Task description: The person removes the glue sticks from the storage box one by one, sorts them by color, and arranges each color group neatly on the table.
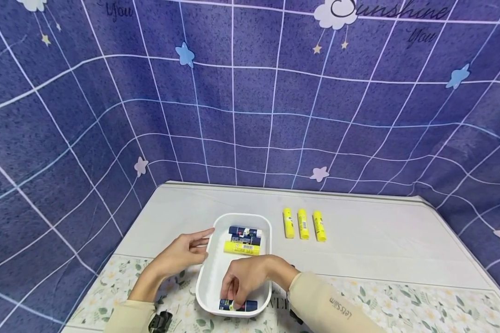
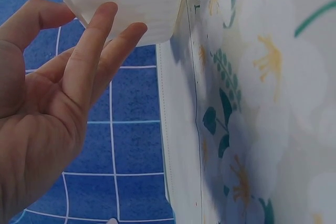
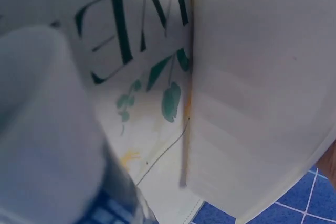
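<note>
Hands point(image 1: 243, 277) touch a smooth, round-cornered tray point(image 1: 212, 282) and a dark cylindrical tube point(image 1: 251, 305).

Tray point(image 1: 215, 282): plastic, by the look of it, smooth, with a soft sheen along the rim.
Navy sticks point(image 1: 250, 305): smooth plastic barrels, slightly glossy, with printed labels.
Yellow sticks point(image 1: 303, 224), right of centre: plastic too, smooth, faintly shiny.
Backdrop point(image 1: 250, 122), across the top: cloth, matt, gently rippled.
Tablecloth point(image 1: 391, 240), lower half: smooth, matt, stitched near the edge; fabric or vinyl, I can't tell.
Sleeves point(image 1: 331, 303), bottom: thin, matt, stretchy-looking cloth.
</note>
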Demonstrator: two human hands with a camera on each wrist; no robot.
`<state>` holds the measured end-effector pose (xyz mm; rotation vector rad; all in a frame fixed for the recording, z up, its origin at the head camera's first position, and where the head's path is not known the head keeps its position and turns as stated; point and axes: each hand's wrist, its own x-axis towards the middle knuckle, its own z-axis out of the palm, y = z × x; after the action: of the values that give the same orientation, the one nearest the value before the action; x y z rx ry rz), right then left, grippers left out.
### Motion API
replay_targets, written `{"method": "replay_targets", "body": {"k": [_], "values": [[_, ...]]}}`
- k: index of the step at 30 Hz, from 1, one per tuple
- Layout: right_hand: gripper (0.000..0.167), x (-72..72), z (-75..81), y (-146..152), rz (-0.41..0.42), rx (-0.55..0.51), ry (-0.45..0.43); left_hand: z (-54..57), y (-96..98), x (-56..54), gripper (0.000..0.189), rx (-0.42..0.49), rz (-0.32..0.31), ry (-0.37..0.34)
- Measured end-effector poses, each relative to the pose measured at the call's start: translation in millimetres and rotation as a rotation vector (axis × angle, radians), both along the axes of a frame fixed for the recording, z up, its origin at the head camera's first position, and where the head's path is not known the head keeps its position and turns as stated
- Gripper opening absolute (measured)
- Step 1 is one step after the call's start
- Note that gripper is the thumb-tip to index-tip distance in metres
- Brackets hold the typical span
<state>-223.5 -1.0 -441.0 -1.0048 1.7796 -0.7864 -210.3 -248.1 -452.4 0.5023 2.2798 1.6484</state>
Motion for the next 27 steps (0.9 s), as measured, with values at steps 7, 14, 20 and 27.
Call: {"method": "replay_targets", "body": {"k": [7,14,20,27], "values": [[0.03,2.9,-4.2,-1,0.013,-0.031,0.02,0.0,-0.4,1.2,0.074,0.008,0.003,-0.004],[0.029,2.9,-2.6,3,-0.038,-0.105,-0.022,1.0,0.4,0.9,0.073,0.0,0.004,0.003],[0.032,2.5,-1.8,5,-0.071,-0.178,-0.103,-0.7,-1.8,1.0,0.073,-0.021,0.017,0.013],[0.036,0.8,1.1,14,-0.185,-0.284,-0.176,-2.0,-1.2,-0.5,0.071,-0.032,0.002,0.018]]}}
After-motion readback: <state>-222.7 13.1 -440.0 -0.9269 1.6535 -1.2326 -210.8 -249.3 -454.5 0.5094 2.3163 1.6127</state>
